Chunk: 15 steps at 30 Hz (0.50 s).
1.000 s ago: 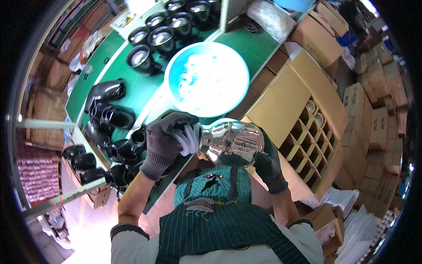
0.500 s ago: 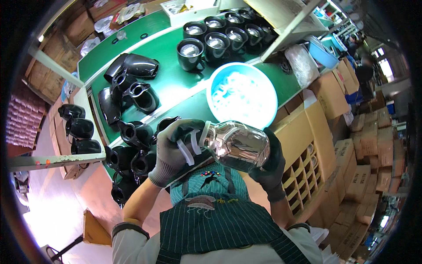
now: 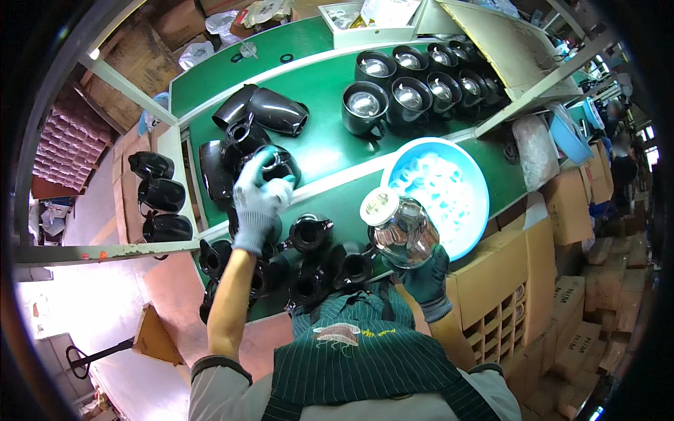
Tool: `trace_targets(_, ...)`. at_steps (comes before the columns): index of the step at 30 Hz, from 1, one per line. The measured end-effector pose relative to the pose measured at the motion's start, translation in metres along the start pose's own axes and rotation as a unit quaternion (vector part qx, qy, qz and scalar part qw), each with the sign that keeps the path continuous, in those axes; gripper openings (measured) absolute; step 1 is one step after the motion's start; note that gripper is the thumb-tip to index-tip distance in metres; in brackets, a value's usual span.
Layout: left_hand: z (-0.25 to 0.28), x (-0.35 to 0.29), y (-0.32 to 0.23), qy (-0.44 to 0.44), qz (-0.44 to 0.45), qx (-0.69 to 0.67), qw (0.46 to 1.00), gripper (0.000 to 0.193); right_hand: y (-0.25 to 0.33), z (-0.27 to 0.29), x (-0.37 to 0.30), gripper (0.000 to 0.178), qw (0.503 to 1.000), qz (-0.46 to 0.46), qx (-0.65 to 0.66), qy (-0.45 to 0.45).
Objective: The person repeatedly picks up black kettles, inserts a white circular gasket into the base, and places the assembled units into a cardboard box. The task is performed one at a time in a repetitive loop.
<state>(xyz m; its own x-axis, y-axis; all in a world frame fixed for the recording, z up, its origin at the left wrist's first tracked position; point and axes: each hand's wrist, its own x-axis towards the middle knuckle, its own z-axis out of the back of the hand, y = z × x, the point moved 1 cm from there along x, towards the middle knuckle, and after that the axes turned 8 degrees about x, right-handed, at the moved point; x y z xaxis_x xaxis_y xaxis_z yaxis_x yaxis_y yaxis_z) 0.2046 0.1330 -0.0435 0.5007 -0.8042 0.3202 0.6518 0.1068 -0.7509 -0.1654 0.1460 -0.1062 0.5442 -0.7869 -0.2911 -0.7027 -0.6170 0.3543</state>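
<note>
In my gloved right hand [image 3: 427, 282] is a mirrored silver glass flask liner [image 3: 406, 237], gripped low on its body and tilted toward me. A white ring [image 3: 380, 206] sits around its neck. My gloved left hand [image 3: 256, 200] reaches over a cluster of glossy black jug shells, thumb and fingers apart at the rim of one black jug shell [image 3: 286, 168]. Whether the fingertips touch it I cannot tell. Just right of the liner stands a light-blue basin [image 3: 483, 184] full of white rings [image 3: 439, 186].
Black cups [image 3: 365, 116] holding silvery pieces stand in rows at the back right. Several black jug shells [image 3: 309, 235] crowd the near edge; others [image 3: 161, 194] line the left ledge. A divided carton [image 3: 484, 259] stands at right. A metal post [image 3: 540, 81] slants across the right side.
My left hand has left the liner's neck and gone up and left to the jug shells. The liner now stands more upright in my right hand alone. The view has shifted.
</note>
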Motion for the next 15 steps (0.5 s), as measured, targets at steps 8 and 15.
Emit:
trace_targets(8, -0.028, 0.081, 0.103, 0.271, 0.061, 0.344, 0.897, 0.1, 0.016, 0.008, 0.058, 0.086, 0.972, -0.024, -0.231, -0.015)
trace_targets(15, 0.096, 0.063, -0.046, 0.125, 0.013, -0.068, 0.99, 0.092, 0.029, 0.039, 0.077, 0.095, 0.998, -0.066, 0.009, -0.012)
